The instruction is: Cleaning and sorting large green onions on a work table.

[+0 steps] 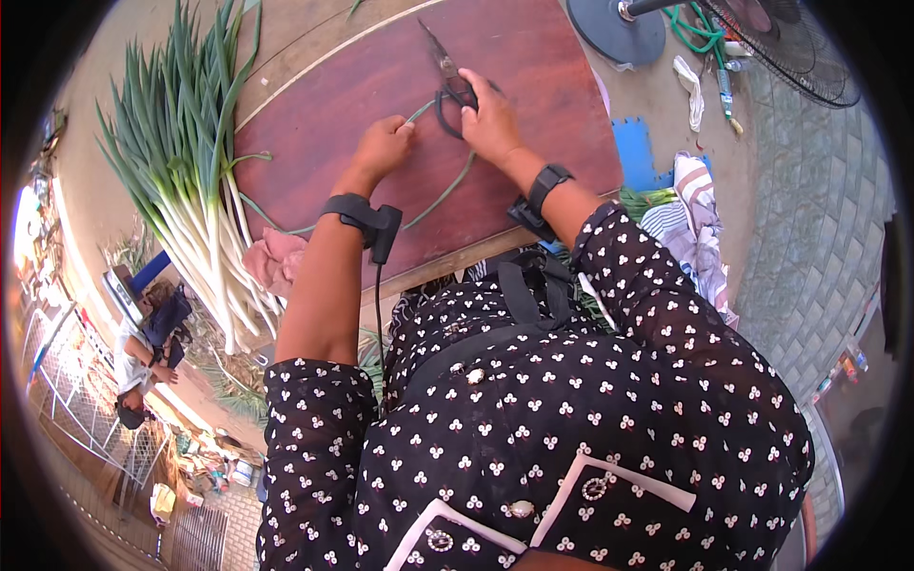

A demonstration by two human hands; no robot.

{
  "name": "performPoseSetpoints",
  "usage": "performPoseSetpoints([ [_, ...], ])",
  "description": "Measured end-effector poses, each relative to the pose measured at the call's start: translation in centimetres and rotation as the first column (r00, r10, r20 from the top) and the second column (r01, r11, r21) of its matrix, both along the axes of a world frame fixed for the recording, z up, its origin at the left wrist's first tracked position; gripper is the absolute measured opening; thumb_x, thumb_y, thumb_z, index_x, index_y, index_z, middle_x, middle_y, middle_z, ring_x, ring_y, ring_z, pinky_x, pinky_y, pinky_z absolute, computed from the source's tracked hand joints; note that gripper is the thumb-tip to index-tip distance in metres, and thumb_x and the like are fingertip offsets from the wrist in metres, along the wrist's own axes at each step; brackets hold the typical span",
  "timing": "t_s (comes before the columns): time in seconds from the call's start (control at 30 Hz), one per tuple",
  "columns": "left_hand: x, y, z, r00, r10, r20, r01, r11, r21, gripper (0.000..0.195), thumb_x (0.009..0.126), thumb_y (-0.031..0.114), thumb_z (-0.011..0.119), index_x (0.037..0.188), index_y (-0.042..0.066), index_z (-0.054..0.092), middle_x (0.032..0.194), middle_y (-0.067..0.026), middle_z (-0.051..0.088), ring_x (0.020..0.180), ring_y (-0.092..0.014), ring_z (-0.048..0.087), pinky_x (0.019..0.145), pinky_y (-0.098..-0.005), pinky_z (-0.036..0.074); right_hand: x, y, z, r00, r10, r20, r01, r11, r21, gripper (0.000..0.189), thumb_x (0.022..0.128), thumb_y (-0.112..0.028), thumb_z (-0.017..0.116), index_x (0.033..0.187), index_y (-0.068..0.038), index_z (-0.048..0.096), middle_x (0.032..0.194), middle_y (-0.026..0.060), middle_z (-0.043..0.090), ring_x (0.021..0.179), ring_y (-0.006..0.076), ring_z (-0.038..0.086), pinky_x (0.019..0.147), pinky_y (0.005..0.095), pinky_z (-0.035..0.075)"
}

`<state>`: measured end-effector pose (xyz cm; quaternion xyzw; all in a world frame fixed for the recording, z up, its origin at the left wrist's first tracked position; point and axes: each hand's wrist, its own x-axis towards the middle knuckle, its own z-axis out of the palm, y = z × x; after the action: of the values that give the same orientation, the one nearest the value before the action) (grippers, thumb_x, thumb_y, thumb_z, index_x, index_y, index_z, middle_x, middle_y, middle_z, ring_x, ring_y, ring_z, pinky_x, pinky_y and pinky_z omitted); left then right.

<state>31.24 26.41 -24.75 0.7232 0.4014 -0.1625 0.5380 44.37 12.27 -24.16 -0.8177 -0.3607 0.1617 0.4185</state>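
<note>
My left hand point(384, 148) is closed on a thin green strand point(451, 187), perhaps a cord or a narrow leaf. The strand runs from my fingers towards the scissors and curves back over the red tabletop point(321, 135). In my right hand point(490, 120) is a pair of dark-handled scissors point(441, 61), its blades pointing away from me and looking closed. Whether the strand also passes through my right fingers is hidden. Left of my left hand, a large bunch of scallions point(189, 164) lies along the table's edge, green tops away from me.
A pink cloth point(275, 258) lies by the scallion roots. A standing fan point(618, 28) is beyond the table's far right corner. Blue foam mats point(638, 150) and striped cloths point(696, 207) lie at the right. Another person point(143, 364) is farther off at the left.
</note>
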Motion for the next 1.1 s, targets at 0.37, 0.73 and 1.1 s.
performPoseSetpoints([
  [0.37, -2.3, -1.6, 2.2, 0.982, -0.190, 0.002, 0.180, 0.929, 0.323, 0.018, 0.082, 0.023, 0.056, 0.086, 0.006, 0.060, 0.078, -0.0156, 0.062, 0.077, -0.037, 0.059, 0.067, -0.0421, 0.046, 11.0, -5.8, 0.1, 0.858, 0.317, 0.404, -0.150, 0.907, -0.393, 0.052, 0.078, 0.000, 0.049, 0.129, -0.010, 0.043, 0.118, 0.0137, 0.052, 0.112, 0.0306, 0.047, 0.095, 0.0396, 0.039],
  [0.73, -14.6, 1.9, 6.1, 0.990, -0.108, -0.095, 0.133, 0.446, 0.885, 0.047, 0.067, 0.019, 0.069, 0.111, 0.010, 0.056, 0.111, -0.0162, 0.054, 0.107, -0.034, 0.050, 0.089, -0.0418, 0.039, 10.5, -6.5, 2.0, 0.746, 0.443, 0.498, -0.049, 0.781, -0.623, 0.030, 0.078, -0.010, 0.055, 0.108, -0.010, 0.056, 0.101, 0.0133, 0.053, 0.096, 0.0291, 0.052, 0.079, 0.0383, 0.044],
  [1.1, -21.1, -2.0, 6.6, 0.972, 0.163, -0.170, -0.130, 0.973, 0.189, 0.025, 0.076, 0.013, 0.058, 0.099, 0.003, 0.055, 0.092, -0.0112, 0.061, 0.082, -0.023, 0.059, 0.071, -0.0357, 0.047, 2.3, -7.2, 7.8, 0.860, 0.290, -0.419, -0.418, 0.872, -0.254, 0.052, 0.078, -0.024, 0.066, 0.124, -0.010, 0.047, 0.113, 0.0134, 0.051, 0.098, 0.0191, 0.055, 0.076, 0.0318, 0.049],
])
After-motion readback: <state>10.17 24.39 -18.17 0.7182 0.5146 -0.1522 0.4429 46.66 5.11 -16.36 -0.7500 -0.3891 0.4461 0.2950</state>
